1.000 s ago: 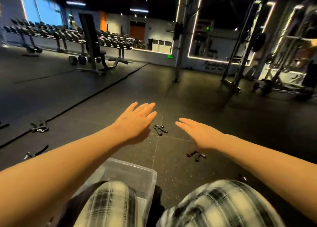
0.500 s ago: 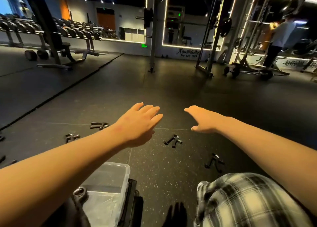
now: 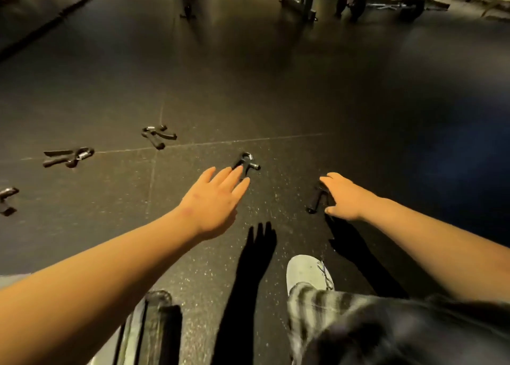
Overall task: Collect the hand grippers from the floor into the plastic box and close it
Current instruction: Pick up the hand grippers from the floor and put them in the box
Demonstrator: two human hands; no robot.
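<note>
Several black hand grippers lie on the dark rubber floor. My left hand (image 3: 215, 199) stretches forward with straight fingers, and its fingertips reach over one hand gripper (image 3: 246, 162). My right hand (image 3: 345, 196) hovers low over another hand gripper (image 3: 316, 199), forefinger beyond it and thumb on its near side, spread and not clamped. More hand grippers lie to the left: one (image 3: 158, 135), a second (image 3: 69, 156) and a third (image 3: 7, 199) at the frame's edge. The clear plastic box (image 3: 129, 337) shows blurred at the bottom left, mostly hidden by my left forearm.
My grey shoe (image 3: 306, 273) and plaid trouser leg (image 3: 345, 315) fill the bottom right. A dark object (image 3: 167, 334) stands against the box. Rack bases and a wheeled frame (image 3: 358, 0) stand far off at the top.
The view has tipped down towards the floor. Both hands have dropped and reached forward, the left onto the middle hand gripper, the right down around the one on the right.
</note>
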